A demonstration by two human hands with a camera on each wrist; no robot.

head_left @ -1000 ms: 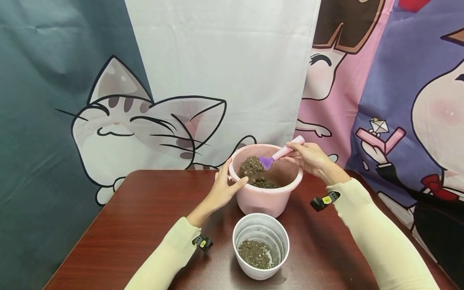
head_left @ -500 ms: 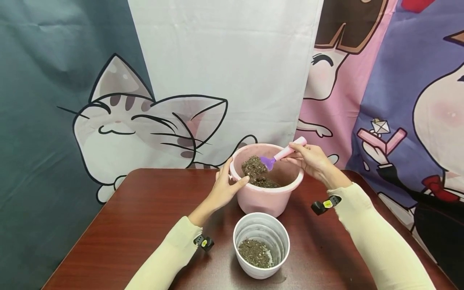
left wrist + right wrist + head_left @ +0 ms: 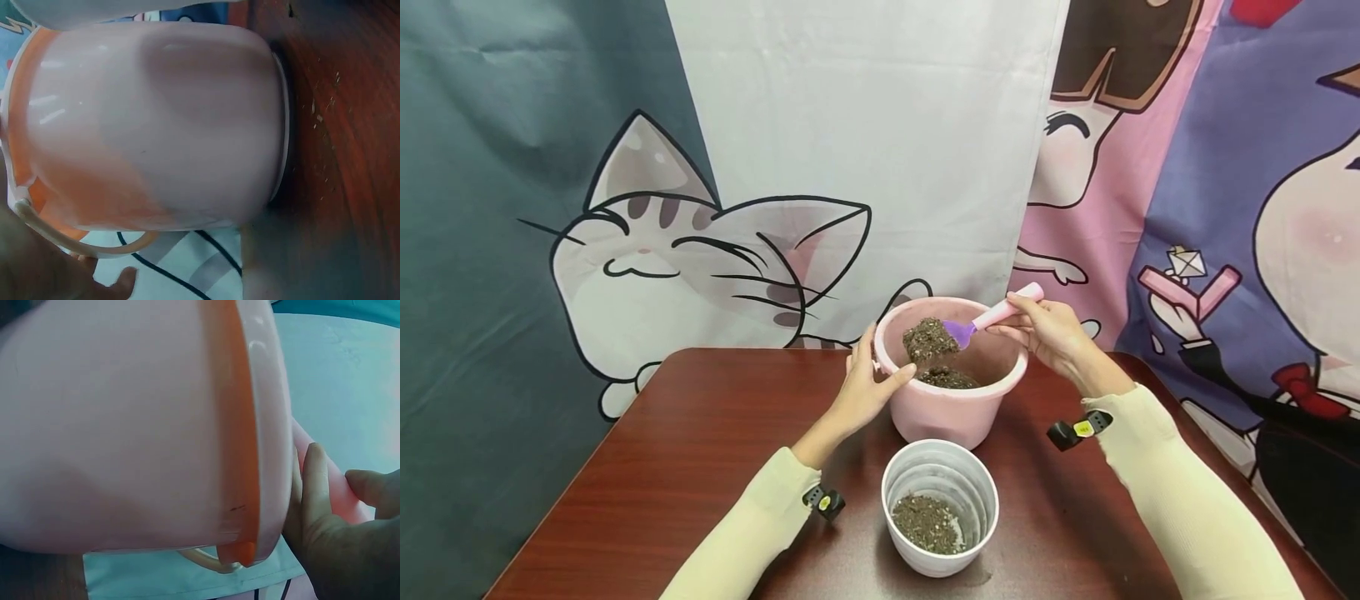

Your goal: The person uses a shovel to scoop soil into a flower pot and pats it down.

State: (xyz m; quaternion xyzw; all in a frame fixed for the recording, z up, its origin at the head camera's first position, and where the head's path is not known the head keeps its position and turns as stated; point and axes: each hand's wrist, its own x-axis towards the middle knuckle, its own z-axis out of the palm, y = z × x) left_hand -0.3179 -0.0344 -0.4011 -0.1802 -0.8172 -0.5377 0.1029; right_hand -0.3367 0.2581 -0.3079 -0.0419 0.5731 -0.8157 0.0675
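Note:
In the head view a pink bucket (image 3: 943, 417) with dark soil (image 3: 947, 378) at its bottom stands on the table. My left hand (image 3: 859, 390) grips its left rim, thumb over the near edge and fingers along the outside. A small trowel (image 3: 1003, 311) with a pink handle and purple neck is pinched by my right hand (image 3: 1051, 333) at the bucket's right side. The trowel's blade is buried under heaped soil (image 3: 930, 340), held over the bucket's mouth. The right wrist view has the bucket wall (image 3: 125, 425) covering the blade.
Just in front of the bucket stands a white ribbed pot (image 3: 940, 565) with a shallow layer of soil in it. The reddish-brown table (image 3: 722, 433) bears a few crumbs. Close behind hangs a printed cartoon curtain (image 3: 865, 125). A bucket handle (image 3: 94, 250) hangs beside the left hand.
My right hand has shifted slightly to the right, carrying the trowel and its heap of soil with it. The left hand, bucket and white pot stay in place.

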